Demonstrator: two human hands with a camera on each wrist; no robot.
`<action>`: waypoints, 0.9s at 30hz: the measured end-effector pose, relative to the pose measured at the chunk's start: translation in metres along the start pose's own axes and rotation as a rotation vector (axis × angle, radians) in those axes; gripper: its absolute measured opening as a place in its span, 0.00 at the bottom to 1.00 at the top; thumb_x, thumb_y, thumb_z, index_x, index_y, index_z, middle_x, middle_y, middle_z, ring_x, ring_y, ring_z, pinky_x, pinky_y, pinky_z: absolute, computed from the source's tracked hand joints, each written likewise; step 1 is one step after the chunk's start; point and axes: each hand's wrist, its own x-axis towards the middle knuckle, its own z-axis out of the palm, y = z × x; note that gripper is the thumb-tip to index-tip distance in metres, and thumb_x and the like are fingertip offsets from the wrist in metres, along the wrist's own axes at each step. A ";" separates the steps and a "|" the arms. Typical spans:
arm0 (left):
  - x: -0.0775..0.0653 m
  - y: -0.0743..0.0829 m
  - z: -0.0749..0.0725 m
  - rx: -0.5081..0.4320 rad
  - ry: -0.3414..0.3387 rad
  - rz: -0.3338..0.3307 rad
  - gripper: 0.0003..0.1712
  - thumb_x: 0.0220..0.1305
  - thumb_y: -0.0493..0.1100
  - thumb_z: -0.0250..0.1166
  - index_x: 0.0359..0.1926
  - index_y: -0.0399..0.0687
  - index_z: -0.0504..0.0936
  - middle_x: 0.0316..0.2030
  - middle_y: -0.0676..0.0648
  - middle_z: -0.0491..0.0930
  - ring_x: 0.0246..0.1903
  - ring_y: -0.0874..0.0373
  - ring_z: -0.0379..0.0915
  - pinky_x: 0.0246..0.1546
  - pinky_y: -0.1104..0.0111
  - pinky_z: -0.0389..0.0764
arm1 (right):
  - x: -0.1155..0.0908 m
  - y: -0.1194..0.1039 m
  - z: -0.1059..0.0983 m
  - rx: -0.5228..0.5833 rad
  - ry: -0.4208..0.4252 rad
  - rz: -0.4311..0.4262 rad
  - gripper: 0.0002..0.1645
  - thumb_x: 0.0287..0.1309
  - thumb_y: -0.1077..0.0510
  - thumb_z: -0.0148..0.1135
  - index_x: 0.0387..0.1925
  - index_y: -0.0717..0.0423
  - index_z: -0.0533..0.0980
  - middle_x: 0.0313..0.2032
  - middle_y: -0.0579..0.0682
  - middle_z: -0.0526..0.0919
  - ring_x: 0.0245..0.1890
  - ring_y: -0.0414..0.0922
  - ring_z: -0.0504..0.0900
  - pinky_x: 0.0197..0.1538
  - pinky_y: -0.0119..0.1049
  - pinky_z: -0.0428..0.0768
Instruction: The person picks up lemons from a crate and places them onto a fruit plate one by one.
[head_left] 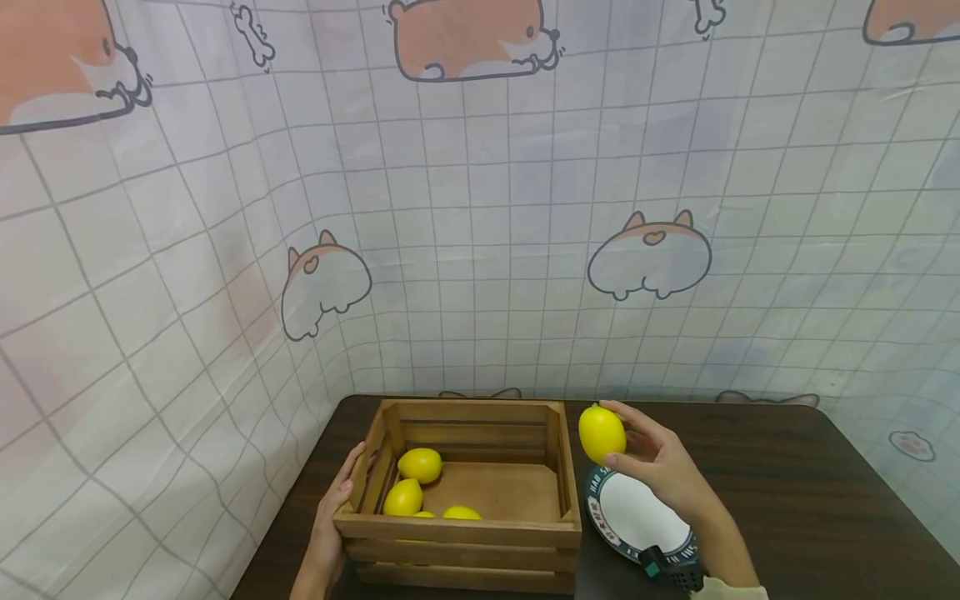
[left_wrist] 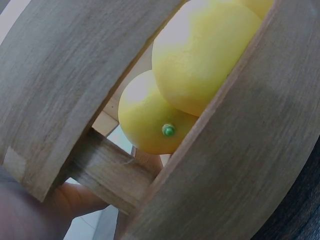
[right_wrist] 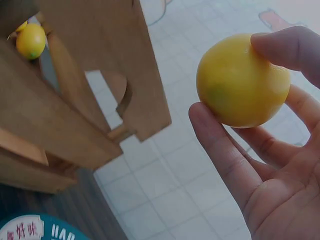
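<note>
My right hand point(head_left: 667, 467) pinches a yellow lemon point(head_left: 602, 434) between thumb and fingertips, above a plate and beside the crate's right wall. The right wrist view shows this lemon point(right_wrist: 242, 82) up close, with the thumb point(right_wrist: 287, 50) on its upper side. At the left wall of a slatted wooden crate point(head_left: 457, 529), my left hand point(head_left: 330, 521) grips the side. Several more lemons point(head_left: 420, 466) lie inside the crate, mostly towards its left and front. Two of them, one lemon with a green stem tip point(left_wrist: 150, 115), show through the slats in the left wrist view.
A round white plate point(head_left: 637, 512) with a dark patterned rim is on the dark wooden table point(head_left: 795, 492), right of the crate and partly under my right forearm. Behind and to the left hangs a white grid-patterned cloth point(head_left: 480, 250) with cartoon dogs.
</note>
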 end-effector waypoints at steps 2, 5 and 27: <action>0.000 0.000 0.000 -0.002 0.002 0.000 0.33 0.81 0.53 0.35 0.82 0.59 0.50 0.82 0.41 0.38 0.79 0.35 0.30 0.67 0.23 0.35 | -0.003 0.003 -0.003 -0.011 0.013 0.005 0.40 0.64 0.68 0.65 0.75 0.56 0.63 0.64 0.35 0.73 0.57 0.33 0.81 0.52 0.34 0.84; 0.000 0.000 0.000 -0.001 0.010 -0.004 0.33 0.81 0.53 0.36 0.82 0.59 0.50 0.83 0.41 0.38 0.79 0.35 0.30 0.68 0.24 0.35 | -0.005 0.007 -0.006 -0.026 0.030 0.007 0.40 0.64 0.67 0.65 0.75 0.55 0.64 0.65 0.37 0.73 0.58 0.32 0.80 0.52 0.35 0.84; 0.000 0.000 0.000 -0.008 -0.004 -0.012 0.32 0.82 0.54 0.36 0.82 0.60 0.49 0.83 0.43 0.36 0.80 0.36 0.29 0.69 0.25 0.35 | -0.021 0.034 -0.025 -0.102 0.108 0.095 0.39 0.65 0.64 0.66 0.75 0.55 0.64 0.66 0.55 0.74 0.56 0.29 0.77 0.50 0.35 0.84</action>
